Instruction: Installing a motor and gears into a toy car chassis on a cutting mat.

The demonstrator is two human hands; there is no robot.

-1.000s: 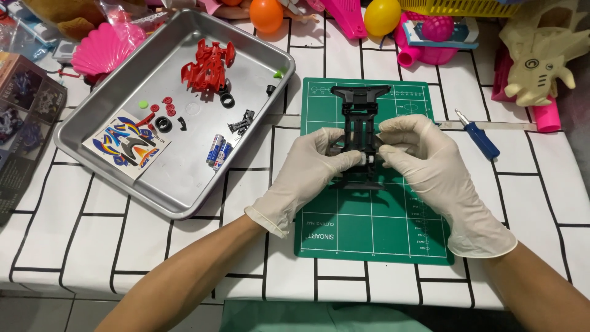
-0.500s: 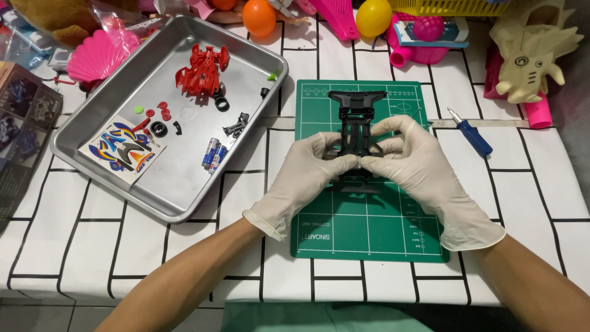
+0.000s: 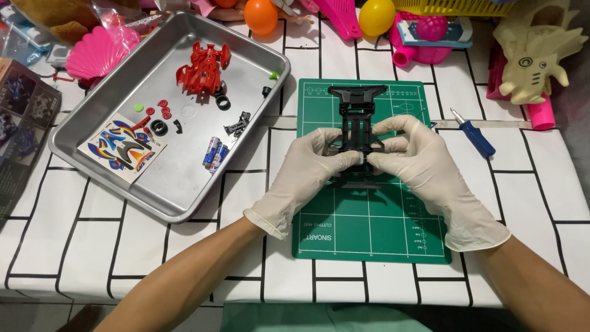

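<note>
Your left hand [image 3: 310, 169] and right hand [image 3: 415, 160] both pinch the black toy-car chassis [image 3: 357, 132] over the green cutting mat [image 3: 369, 227], near its far edge. Keep it level and press evenly from both sides.

Middle of black toy car chassis [image 3: 358, 117] hidden under gloved fingers of left hand [image 3: 310, 169] and right hand [image 3: 421, 166]. Whatever fingertips pinch: too small to tell. Small parts in metal tray [image 3: 184, 197] (black, red, green bits) unidentifiable. Dark box [image 3: 21, 132] cut by left edge; yellow basket [image 3: 455, 6] by top edge.
</note>
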